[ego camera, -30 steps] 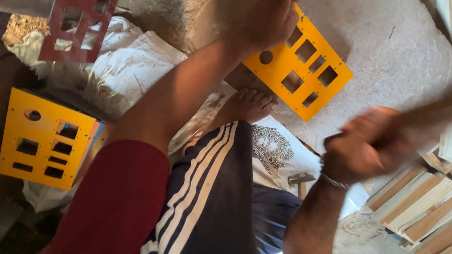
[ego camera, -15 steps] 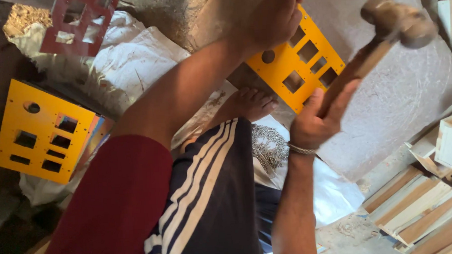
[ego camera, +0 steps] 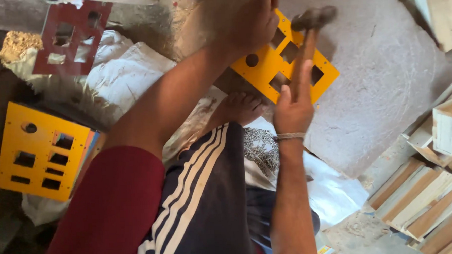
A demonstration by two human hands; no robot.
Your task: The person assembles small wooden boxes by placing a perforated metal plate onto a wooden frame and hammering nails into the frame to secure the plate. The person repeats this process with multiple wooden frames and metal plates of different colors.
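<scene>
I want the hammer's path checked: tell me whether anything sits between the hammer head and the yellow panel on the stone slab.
Nothing visible does. The hammer head in the right hand is over the yellow panel, and the left hand presses on the panel's upper left, beside the head rather than under it.

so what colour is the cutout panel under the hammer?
Yellow-orange panel with dark cutouts, clearest in the head view.

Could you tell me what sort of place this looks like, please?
Probably a small floor-level workshop: yellow cut-out panels on a stone slab, stacked wooden pieces, and a hammer in the right hand.
</scene>
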